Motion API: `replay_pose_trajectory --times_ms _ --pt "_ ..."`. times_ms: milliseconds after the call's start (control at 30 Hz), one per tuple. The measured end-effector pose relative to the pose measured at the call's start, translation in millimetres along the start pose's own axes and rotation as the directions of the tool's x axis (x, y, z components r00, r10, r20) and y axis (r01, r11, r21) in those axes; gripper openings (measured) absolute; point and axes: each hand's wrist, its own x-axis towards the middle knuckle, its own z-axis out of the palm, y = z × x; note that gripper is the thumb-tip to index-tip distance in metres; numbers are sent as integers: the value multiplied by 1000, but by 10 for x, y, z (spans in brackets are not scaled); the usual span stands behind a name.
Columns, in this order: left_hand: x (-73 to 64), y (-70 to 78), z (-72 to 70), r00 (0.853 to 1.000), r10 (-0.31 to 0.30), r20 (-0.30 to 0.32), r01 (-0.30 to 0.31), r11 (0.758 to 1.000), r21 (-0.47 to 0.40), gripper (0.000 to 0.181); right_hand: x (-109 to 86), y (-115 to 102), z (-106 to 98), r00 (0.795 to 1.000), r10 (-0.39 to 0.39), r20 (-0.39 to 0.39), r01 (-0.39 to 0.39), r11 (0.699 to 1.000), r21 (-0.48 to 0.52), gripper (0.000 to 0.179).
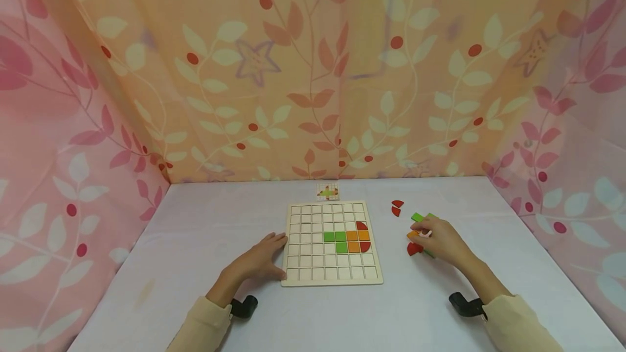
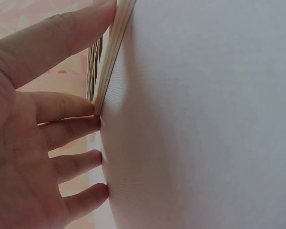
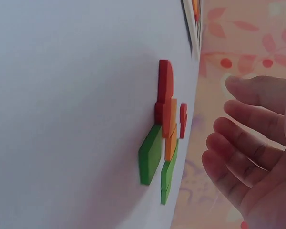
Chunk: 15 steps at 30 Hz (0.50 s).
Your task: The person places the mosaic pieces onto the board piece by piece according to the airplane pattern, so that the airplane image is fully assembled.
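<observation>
My left hand [image 1: 259, 259] touches the left edge of a wooden grid board [image 1: 303, 278], its thumb and fingers spread along the side. In the left wrist view the fingertips [image 2: 88, 155] rest at the board's edge and on the cloth. Green squares [image 1: 340, 237], orange squares [image 1: 353, 247] and red quarter-circles [image 1: 361, 226] sit in the grid's cells. My right hand [image 1: 442, 240] hovers over loose pieces at the board's right, fingers loosely bent and holding nothing. Beneath it lie a green piece [image 3: 150, 155], orange pieces [image 3: 170, 142] and red pieces [image 3: 165, 81].
A small pattern card [image 1: 327, 192] lies behind the board. Two red quarter-circle pieces [image 1: 397, 203] lie apart from the pile, farther back. White cloth [image 1: 332, 319] covers the table, with patterned curtains [image 1: 313, 69] at the back and sides.
</observation>
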Motion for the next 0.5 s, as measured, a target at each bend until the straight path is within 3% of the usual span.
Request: replay_pose_trajectory --times_ms 233,500 --pt "8 -7 12 1000 -4 1 4 1000 -3 91 -72 147 -45 991 110 73 -110 994 -8 28" --pt "15 -19 18 1000 -4 -3 4 1000 -4 92 -107 236 -39 972 178 154 -170 983 -64 29"
